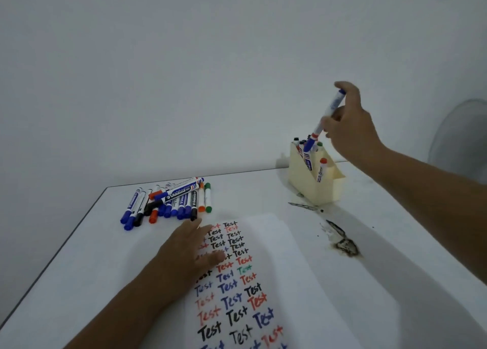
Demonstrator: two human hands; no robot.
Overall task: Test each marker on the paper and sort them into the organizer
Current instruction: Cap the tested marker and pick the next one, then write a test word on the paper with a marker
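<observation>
At the far right of the table [263, 185], the right hand [347, 122] is raised above the cream organizer [315, 182], forearm stretched forward from the lower right, wrist bent so the fingers point down and left. A blue-capped marker [325, 121] is pinched between thumb and curled fingers, index finger hooked over its top end; the barrel is tilted, lower end down among the markers already standing in the organizer's rear compartment. Whether that lower end is touching anything inside cannot be told. A red-capped marker [322, 169] is seen leaning in a nearer compartment. The left hand [189, 251] is laid palm-down on the paper [276, 283], fingers straight and slightly spread, nothing held, its forearm angled in from the lower left. The sheet's upper left is covered by that hand. Rows of "Test" in black, red, blue and green are written down the sheet. The untested pile of markers [168, 201] is heaped at the far left of the table, just beyond the left fingertips, apart from them. Dark ink smears [342, 240] are noted on the tabletop between paper and organizer.
</observation>
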